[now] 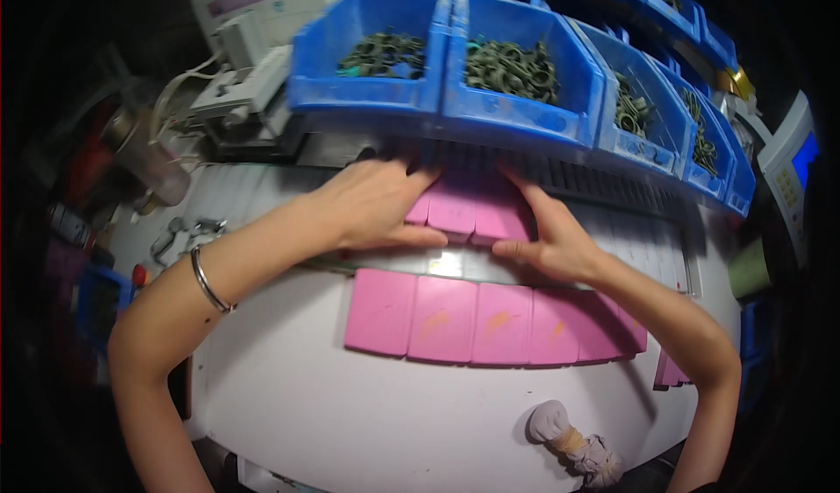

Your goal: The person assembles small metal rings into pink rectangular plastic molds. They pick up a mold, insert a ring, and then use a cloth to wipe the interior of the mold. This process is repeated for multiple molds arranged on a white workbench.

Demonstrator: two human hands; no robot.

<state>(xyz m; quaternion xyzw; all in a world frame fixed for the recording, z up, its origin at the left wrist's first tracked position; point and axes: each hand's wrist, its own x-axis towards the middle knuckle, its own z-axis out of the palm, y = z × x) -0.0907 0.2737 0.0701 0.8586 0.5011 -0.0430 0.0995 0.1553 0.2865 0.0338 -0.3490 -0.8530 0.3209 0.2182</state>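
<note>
A short row of pink rectangular blocks (455, 217) is squeezed between my two hands, over the grey tray at the foot of the blue bins. My left hand (376, 204) grips its left end, thumb along the near edge. From the right, my right hand (560, 235) clasps the other end, its thumb also at the near edge. The far fingertips of both are partly lost in shadow. Nearer to me, a second row of several pink blocks (442, 318) lies side by side on the white table, some with yellowish smudges.
Blue bins (525, 112) of dark green rings stand behind my hands. A grey-white device (241, 99) is at the far left; a blue-screened device (792, 174) stands at the right. A tied cloth bundle (573, 440) lies on the white table (350, 414) near me.
</note>
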